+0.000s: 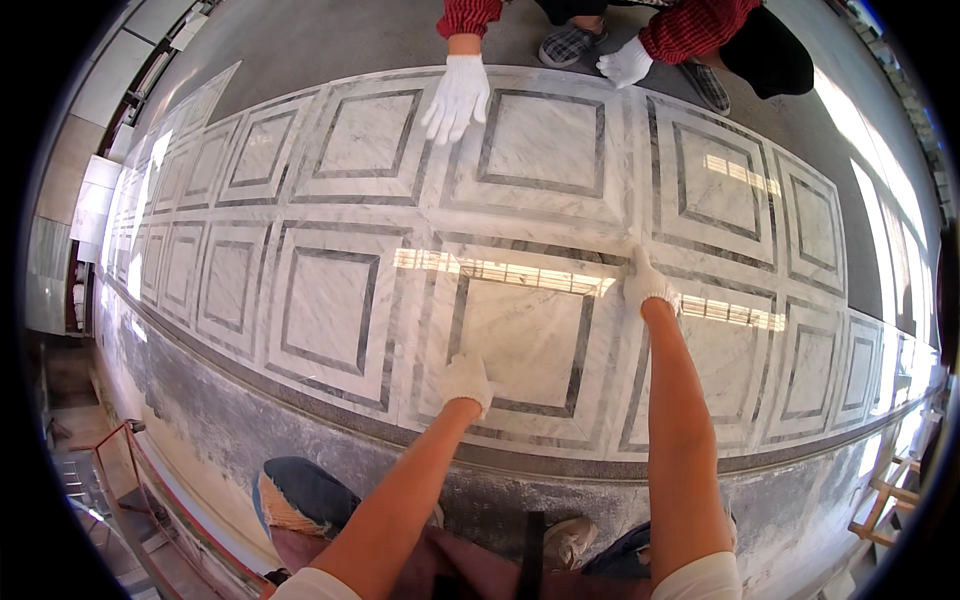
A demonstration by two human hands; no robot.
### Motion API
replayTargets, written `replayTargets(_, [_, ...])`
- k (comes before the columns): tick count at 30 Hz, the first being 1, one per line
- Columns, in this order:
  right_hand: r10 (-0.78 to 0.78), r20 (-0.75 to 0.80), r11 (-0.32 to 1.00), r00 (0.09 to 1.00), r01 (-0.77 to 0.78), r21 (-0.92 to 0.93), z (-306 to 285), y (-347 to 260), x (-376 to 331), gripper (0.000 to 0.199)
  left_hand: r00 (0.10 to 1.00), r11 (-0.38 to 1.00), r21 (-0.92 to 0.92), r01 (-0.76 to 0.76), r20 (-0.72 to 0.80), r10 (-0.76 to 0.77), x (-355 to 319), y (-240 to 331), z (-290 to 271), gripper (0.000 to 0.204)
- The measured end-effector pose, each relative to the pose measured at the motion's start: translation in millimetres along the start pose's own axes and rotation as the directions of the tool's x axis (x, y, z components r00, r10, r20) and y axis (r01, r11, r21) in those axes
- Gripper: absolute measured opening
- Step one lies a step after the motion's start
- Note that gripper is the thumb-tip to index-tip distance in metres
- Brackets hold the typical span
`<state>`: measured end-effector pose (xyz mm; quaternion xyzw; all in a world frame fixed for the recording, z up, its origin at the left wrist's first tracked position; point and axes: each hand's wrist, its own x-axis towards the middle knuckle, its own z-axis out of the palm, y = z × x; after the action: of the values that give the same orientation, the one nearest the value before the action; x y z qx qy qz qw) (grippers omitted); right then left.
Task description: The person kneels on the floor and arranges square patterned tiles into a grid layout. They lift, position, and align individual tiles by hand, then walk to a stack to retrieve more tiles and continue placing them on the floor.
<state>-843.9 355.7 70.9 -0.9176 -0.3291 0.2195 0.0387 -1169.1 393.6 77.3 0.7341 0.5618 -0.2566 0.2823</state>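
On floor, two rows of marble tiles laid; left hand (467, 380) flat on near edge of centre tile (520, 340), right hand (648, 284) flat on far corner, gripping nothing; co-worker's gloved hands (457, 96) opposite; tile seemingly being aligned

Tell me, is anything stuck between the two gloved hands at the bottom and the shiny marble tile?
No. The left hand and the right hand both lie flat on the same marble tile, with only their white gloves between. The other person's hand rests on a different tile across from it.
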Motion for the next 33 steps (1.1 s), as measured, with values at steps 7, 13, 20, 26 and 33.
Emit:
replayTargets(7, [-0.003,-0.366,0.999,0.931,0.022,0.046,51.7,-13.2,-108.4,0.038,0.998,0.999,0.005,0.033,0.050,-0.033,-3.9,1.0,-11.5,0.071])
replayTargets(13, [-0.121,-0.364,0.993,0.924,0.117,-0.034,116.2,-2.3,-233.1,0.055,0.999,0.998,0.059,0.017,0.045,-0.020,-2.2,-1.1,-6.6,0.062])
replayTargets(20, [-0.147,-0.323,0.987,0.935,0.162,0.019,124.8,1.2,-242.8,0.061,0.995,0.999,0.004,-0.035,-0.091,0.035,3.2,-14.3,10.5,0.059])
replayTargets(26, [-0.238,-0.226,0.971,0.945,0.236,-0.037,103.3,1.2,-247.7,0.077,0.997,1.000,0.013,-0.028,-0.075,0.029,9.1,-12.7,17.5,0.056])
replayTargets(33, [-0.513,0.179,0.798,0.839,0.544,-0.260,53.0,2.8,-260.8,0.098,0.982,0.993,-0.036,-0.109,-0.158,0.102,-12.8,-13.2,8.9,0.056])
